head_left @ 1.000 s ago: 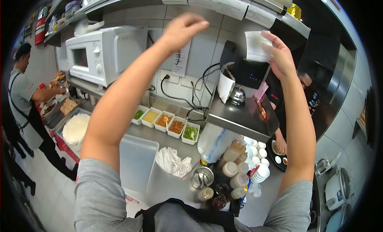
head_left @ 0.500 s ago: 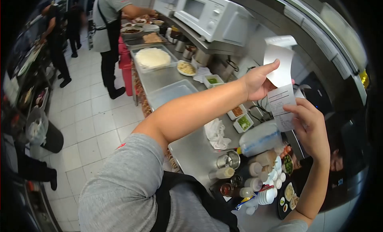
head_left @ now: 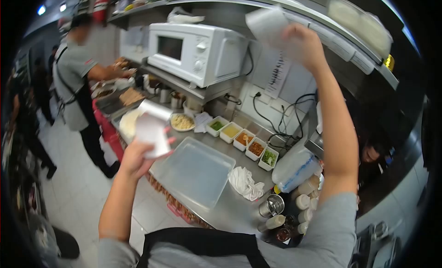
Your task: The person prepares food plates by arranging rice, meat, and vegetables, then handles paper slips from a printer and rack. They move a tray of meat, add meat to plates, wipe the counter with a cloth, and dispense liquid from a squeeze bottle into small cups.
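Observation:
My left hand (head_left: 138,158) is closed on a white paper receipt (head_left: 154,136) that curls over at its top, held over the near left part of the steel counter. High on the right, my right hand (head_left: 304,46) pinches another receipt (head_left: 267,26), blurred by motion, close under the rail along the shelf edge (head_left: 317,28). Beneath my hands a translucent plastic lid or tray (head_left: 195,171) lies on the counter. Behind it stands a row of several white tubs of toppings (head_left: 245,138).
A white microwave (head_left: 198,51) sits on a raised shelf at the back. A crumpled white cloth (head_left: 246,182), a plastic bag (head_left: 297,166) and several bottles (head_left: 271,223) stand on the right. Cables (head_left: 281,125) hang at the wall. A co-worker (head_left: 76,83) stands at the counter's left end.
My hands have parted, each with its own piece of the receipt paper. The left moved down and left, the right up toward the shelf edge. The view has turned and risen.

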{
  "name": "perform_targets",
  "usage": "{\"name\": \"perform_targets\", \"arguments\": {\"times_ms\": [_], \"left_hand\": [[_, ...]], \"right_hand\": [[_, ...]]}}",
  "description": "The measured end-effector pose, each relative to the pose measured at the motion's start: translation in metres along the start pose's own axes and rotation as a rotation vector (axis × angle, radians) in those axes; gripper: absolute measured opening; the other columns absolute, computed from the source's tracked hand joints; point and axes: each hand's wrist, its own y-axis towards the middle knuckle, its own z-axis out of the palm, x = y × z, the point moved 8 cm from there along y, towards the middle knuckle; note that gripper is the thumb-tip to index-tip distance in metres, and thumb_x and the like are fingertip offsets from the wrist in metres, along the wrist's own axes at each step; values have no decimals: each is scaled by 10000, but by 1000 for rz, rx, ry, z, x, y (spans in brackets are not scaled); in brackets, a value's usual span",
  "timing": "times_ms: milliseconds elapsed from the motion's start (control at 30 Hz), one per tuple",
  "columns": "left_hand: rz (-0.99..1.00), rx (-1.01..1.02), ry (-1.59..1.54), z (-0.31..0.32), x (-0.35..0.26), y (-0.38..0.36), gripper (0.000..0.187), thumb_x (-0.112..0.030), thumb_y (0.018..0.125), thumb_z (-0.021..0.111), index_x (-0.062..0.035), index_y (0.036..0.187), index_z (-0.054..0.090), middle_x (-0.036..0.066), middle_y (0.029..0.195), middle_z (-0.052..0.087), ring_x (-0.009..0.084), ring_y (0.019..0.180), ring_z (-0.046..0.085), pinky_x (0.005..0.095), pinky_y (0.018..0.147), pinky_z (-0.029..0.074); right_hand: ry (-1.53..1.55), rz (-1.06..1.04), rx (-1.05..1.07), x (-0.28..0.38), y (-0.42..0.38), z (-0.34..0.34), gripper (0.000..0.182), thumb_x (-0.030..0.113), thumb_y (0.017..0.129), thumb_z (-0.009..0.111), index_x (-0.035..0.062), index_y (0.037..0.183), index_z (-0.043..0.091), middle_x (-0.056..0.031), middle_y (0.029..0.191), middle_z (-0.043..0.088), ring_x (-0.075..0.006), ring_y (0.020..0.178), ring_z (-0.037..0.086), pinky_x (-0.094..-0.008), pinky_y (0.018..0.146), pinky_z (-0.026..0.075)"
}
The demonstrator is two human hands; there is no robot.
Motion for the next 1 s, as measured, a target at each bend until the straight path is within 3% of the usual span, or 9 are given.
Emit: {"name": "perform_targets", "arguments": {"times_ms": [100,200,533,700,767,833,900,933,1000], "left_hand": [[-8,-117,29,-61,-17,-25,793,70,695,402,-93,1436,174,225,1315,435,421,1170,492,535,888,487],[66,-169,71,-89,-45,-41,794,77,681,388,-77,1430,174,242,1304,437,417,1153,507,524,864,508],[96,-171,96,-141,-88,-29,824,46,659,417,-45,1435,157,236,1303,447,373,1154,521,517,906,489],[74,-162,-2,-155,-77,-18,847,95,634,389,-58,1440,177,227,1325,426,411,1202,464,481,958,436],[61,-105,-10,-155,-73,-16,840,99,646,418,-53,1437,182,220,1345,416,392,1224,454,465,965,433],[61,-56,-34,-134,-79,-18,924,110,639,427,-162,1473,137,193,1315,441,365,1204,478,448,965,433],[88,-58,1,-130,-80,-26,952,110,635,421,-206,1480,117,184,1281,448,324,1172,503,416,971,427],[108,-80,51,-128,-80,-32,960,108,630,423,-214,1481,116,172,1273,440,295,1160,500,389,963,425],[160,-108,289,-126,-81,-45,976,101,615,436,-211,1480,108,144,1267,406,225,1148,468,308,923,415]], "right_hand": [[279,112,-359,-73,56,0,164,-37,753,569,30,870,663,-21,831,638,-104,776,582,-245,709,463],[270,415,-373,-132,59,31,239,-21,747,599,48,957,690,-32,859,639,-121,795,583,-242,722,459],[40,476,-468,-147,75,48,353,83,729,619,115,1073,688,-114,944,666,-201,824,621,-287,764,471],[-782,406,-298,-73,84,51,426,361,751,688,135,1110,646,-191,1075,624,-340,1010,586,-402,858,464],[-1015,70,-463,3,57,83,480,433,745,703,138,1117,639,-206,1171,567,-358,1109,529,-436,880,450],[-619,-141,-378,51,30,129,428,369,771,696,135,1123,628,-173,1200,547,-300,1121,519,-423,880,451],[59,2,-42,89,-8,197,371,250,785,695,125,1126,618,-126,1154,565,-206,1034,546,-352,841,474],[465,308,165,109,-39,239,368,156,774,697,105,1129,614,-91,1124,562,-144,931,541,-288,783,483],[918,338,448,169,-85,301,559,141,785,692,86,1295,470,-112,1172,539,-161,956,545,-303,785,485]]}}
